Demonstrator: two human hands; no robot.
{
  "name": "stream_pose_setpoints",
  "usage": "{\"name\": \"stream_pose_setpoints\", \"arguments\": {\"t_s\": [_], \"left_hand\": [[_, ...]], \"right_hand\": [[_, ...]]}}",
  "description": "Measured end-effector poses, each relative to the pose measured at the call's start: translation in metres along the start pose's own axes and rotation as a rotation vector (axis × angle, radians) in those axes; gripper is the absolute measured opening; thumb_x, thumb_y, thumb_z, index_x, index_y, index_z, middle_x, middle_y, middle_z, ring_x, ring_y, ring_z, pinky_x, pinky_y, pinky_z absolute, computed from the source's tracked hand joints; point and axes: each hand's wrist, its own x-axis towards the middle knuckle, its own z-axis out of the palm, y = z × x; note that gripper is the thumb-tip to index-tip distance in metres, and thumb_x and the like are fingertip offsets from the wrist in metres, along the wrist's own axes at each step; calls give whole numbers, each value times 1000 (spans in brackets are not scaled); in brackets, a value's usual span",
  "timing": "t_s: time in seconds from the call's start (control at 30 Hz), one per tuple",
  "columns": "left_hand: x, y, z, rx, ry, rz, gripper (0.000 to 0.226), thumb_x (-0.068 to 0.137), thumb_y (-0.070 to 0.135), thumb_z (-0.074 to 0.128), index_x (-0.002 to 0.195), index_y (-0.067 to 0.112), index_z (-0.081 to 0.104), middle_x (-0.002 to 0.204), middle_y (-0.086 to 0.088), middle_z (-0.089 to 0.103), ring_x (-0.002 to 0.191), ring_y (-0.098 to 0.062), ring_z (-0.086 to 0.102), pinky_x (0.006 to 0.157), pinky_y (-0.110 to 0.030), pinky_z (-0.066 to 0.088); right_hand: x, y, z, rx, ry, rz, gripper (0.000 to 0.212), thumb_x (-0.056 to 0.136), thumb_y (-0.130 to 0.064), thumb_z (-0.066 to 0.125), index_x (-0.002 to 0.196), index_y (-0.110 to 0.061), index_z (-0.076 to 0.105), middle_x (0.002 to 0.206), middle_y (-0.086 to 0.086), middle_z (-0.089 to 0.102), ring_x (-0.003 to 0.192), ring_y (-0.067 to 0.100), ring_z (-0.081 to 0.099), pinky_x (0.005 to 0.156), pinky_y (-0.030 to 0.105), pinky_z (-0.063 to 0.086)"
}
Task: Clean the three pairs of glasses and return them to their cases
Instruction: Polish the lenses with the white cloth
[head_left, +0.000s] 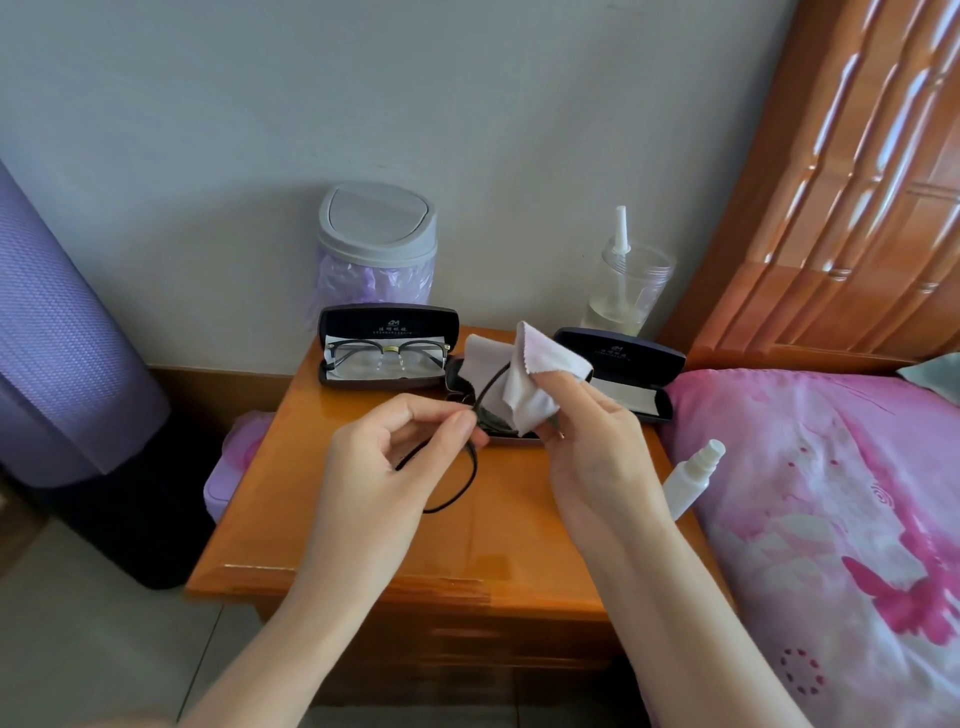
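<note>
Holding the black glasses (474, 467) up over the wooden table (363, 561), the person uses both hands. The left hand (395, 457) pinches the thin frame between the thumb and the first finger. One lens ring and a thin arm of the glasses hang down below that pinch, close to the palm. The right hand (587, 431) pinches a pale cloth (524, 384) around the other lens, with the thumb on one side and the fingers on the other. That lens is hidden inside the cloth. The loose corners of the cloth stick up above the fingers. The glasses stay between the two hands and do not touch the table.

At the back of the table, the left case (387, 319) is open, and a second pair of glasses (384, 351) lies inside it on a white cloth. The right case (623, 353) is open too, and I cannot see any glasses in it. A middle case (457, 382) lies just behind the hands and is mostly hidden by them.

A white spray bottle (691, 480) lies at the right edge of the table, beside the pink bed (831, 493). A small grey bin (376, 228) and a clear cup (628, 291) stand by the wall.
</note>
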Motion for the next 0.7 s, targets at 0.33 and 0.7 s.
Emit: {"name": "stream_pose_setpoints", "arguments": {"t_s": [0.33,0.7], "left_hand": [[-1,-2,-1,2,10,-26,12,84,16,65,89,25,70,86,19,71,86,6,66,69,-3,46],[0,-2,0,28,-3,13,9,85,18,63,86,17,71,79,12,73,85,-1,68,75,-6,47]], "right_hand": [[-16,13,1,-165,-143,-37,17,86,-15,63,78,-24,75,80,-8,74,78,-4,63,68,9,48],[-1,0,1,-33,18,-5,11,85,-15,65,78,-17,73,70,-8,72,88,14,61,90,34,45]]}}
